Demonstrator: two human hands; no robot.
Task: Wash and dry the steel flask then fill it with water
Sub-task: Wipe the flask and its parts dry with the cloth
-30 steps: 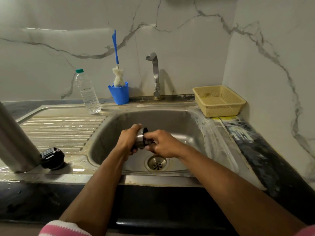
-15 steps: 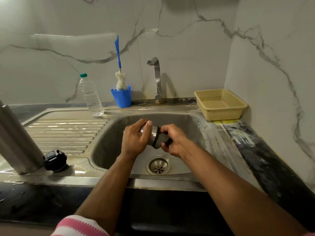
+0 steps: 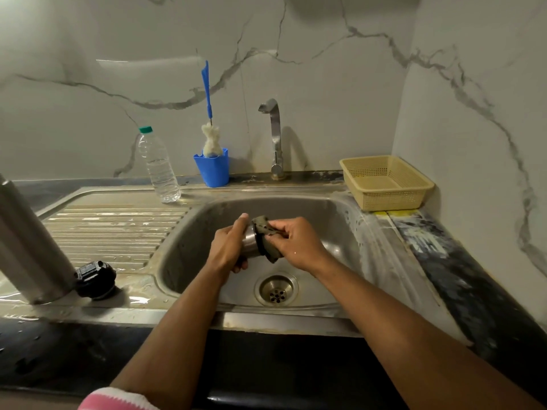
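The tall steel flask stands on the wet drainboard at the far left, with a black inner stopper beside its base. Over the sink basin, my left hand grips a small steel cup-shaped lid with a black rim. My right hand pinches a dark grey scrub pad and presses it against the lid's open end. The lid's inside is hidden by the pad.
A tap rises behind the basin, not running. A water bottle and a blue cup holding a bottle brush stand at the back. A yellow basket sits at the right. The drain lies below my hands.
Both hands have lifted slightly over the basin. The lid has turned in my left hand, and the scrub pad now covers its open end.
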